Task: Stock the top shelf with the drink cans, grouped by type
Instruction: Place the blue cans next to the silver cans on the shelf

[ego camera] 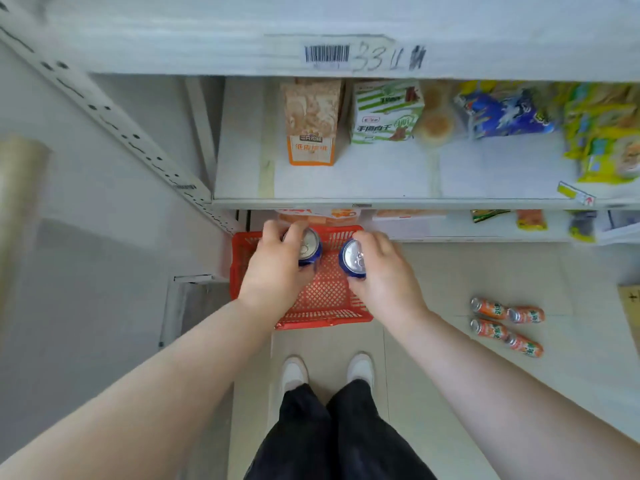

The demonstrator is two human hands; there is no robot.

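Looking straight down at the floor in front of a white shelving unit. We note both hands over a red plastic basket [327,301] that sits on the tiled floor [485,268] against the foot of the shelves.

Left hand [273,266]: fingers curled round a blue drink can [309,250], held upright with its silver top facing us. Right hand [385,268]: fingers and thumb wrapped round a second blue can [352,258], also upright, pull-tab showing. The two cans are side by side, just apart, above the basket's mesh bottom.

Four orange drink cans [506,325] lie on their sides on the floor to the right, well apart from the basket, in two loose pairs.

Only the front edge of the top shelf [207,46] shows, carrying a barcode label [327,53] with handwriting beside it; we cannot see its surface. The shelf below holds an orange-and-white carton [311,126], a green-striped packet [386,114] and blue and yellow snack bags further right.

White shoes [294,372] and black trousers [332,434] at bottom centre.
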